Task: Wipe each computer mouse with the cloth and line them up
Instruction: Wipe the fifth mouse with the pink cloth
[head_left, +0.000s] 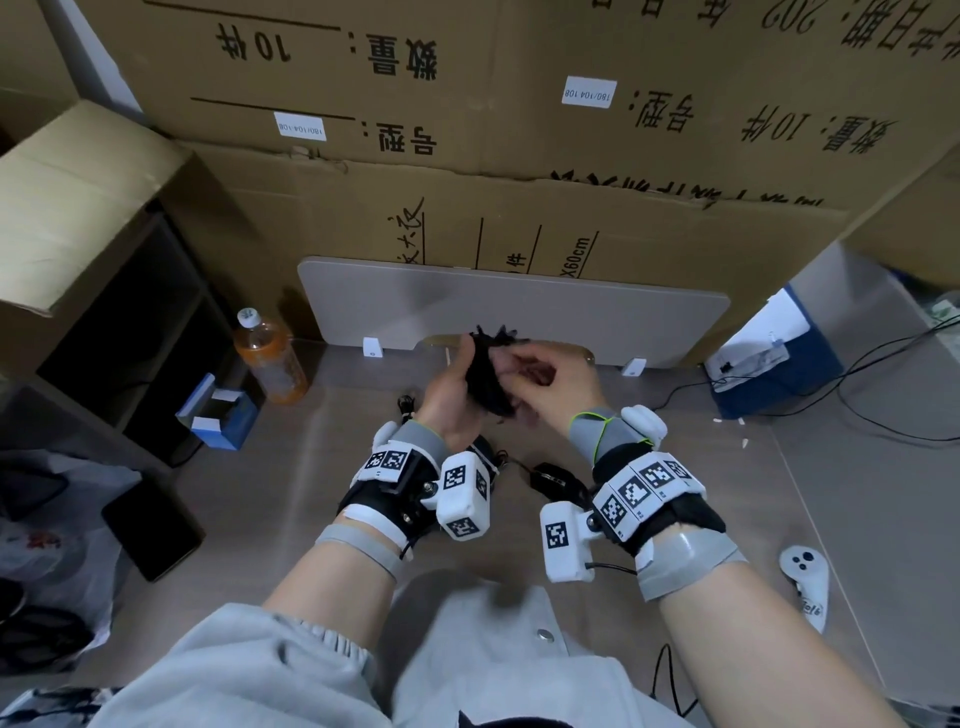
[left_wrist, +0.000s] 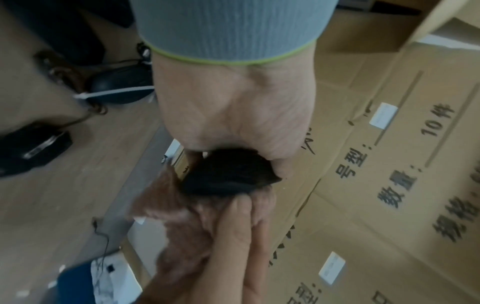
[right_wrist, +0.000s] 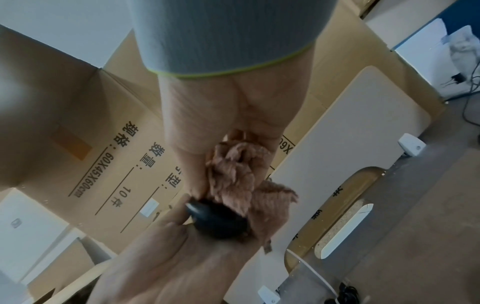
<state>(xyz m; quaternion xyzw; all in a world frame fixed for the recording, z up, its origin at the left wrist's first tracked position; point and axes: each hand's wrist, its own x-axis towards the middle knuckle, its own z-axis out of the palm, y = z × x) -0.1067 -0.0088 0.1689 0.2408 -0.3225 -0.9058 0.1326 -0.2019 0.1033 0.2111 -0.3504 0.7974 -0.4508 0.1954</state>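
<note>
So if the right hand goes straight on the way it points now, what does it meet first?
Most likely the black mouse in the left hand: the right hand already presses the cloth against it. Depth behind is unclear.

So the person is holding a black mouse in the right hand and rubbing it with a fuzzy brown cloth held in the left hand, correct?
Not quite: the hands are swapped. The left hand holds the black mouse, and the right hand presses the fuzzy brown cloth against it. The right wrist view shows the cloth bunched in that hand's fingers; the left wrist view shows the mouse in the left palm.
</note>
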